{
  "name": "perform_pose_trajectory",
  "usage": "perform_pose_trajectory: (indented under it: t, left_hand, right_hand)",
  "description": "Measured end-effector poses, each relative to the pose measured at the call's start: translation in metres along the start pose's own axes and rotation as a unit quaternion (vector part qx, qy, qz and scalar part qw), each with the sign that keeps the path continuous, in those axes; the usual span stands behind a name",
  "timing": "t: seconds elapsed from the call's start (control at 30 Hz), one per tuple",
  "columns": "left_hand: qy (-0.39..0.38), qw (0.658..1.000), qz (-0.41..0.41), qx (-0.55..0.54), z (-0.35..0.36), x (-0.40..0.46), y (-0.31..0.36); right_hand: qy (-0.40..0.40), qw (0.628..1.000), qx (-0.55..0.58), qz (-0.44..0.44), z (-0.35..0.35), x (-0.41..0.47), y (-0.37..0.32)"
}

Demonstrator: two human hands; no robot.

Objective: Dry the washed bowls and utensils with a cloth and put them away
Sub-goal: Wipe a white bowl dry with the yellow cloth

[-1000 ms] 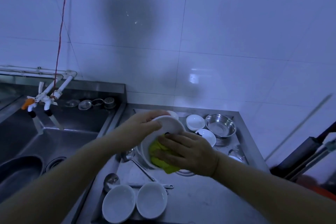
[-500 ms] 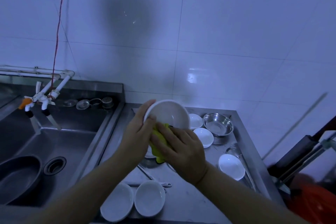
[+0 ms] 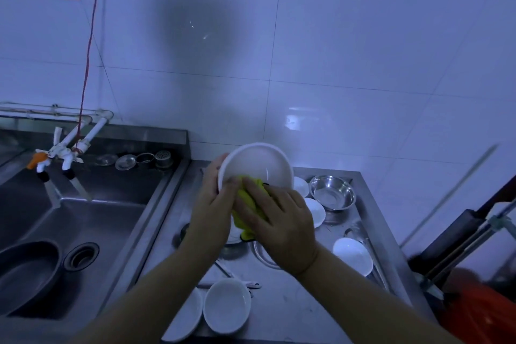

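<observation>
The left hand [image 3: 212, 212] holds a white bowl [image 3: 255, 167] by its left rim, the thumb inside and the fingers curled behind it, so the bowl is lifted above the steel bench [image 3: 301, 313] and tilted with its opening toward the camera. The right hand [image 3: 282, 223] presses a yellow cloth [image 3: 247, 204] against the lower inner part of the bowl; its fingers are bent over the cloth and grip it. On the bench below stand two white bowls [image 3: 226, 306] near the front edge, more small white bowls at the right [image 3: 352, 255], and a steel bowl [image 3: 332, 192] at the back. To the left is a sink [image 3: 92, 220] with a dark pan [image 3: 25, 276] inside it.
</observation>
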State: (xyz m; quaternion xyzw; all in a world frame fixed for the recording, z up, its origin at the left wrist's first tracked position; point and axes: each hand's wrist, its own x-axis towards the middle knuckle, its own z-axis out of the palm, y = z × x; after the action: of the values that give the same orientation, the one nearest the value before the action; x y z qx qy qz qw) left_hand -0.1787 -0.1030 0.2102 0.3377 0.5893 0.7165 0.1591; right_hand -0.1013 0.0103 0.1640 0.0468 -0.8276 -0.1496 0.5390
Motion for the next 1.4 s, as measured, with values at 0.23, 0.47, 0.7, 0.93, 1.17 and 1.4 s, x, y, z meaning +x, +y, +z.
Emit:
perform_pose_trajectory:
  t: [0.23,0.47,0.7,0.93,1.17,1.4]
  left_hand:
    - [-0.138,0.975,0.027,0.17,-0.018,0.012,0.005]
    - [-0.106,0.989,-0.03,0.1,-0.015,0.03,0.012]
    - [-0.007,0.999,0.04,0.015,0.003,0.004,-0.005]
    - [-0.28,0.927,-0.062,0.241,-0.021,0.042,0.021]
    - [-0.044,0.998,-0.032,0.01,0.007,0.012,-0.01]
    - [-0.07,0.994,0.043,0.071,-0.002,0.015,-0.009]
  right_hand:
    - [-0.069,0.982,0.047,-0.169,-0.019,-0.008,0.035]
    - [-0.049,0.99,0.0,-0.132,-0.02,0.007,0.036]
    - [-0.021,0.999,0.022,-0.013,-0.013,-0.001,0.008]
    - [-0.11,0.949,0.078,-0.284,-0.025,0.004,0.066]
    - [-0.057,0.998,-0.005,-0.022,-0.018,0.003,0.03]
    - [-0.076,0.995,0.049,-0.049,-0.022,-0.002,0.026]
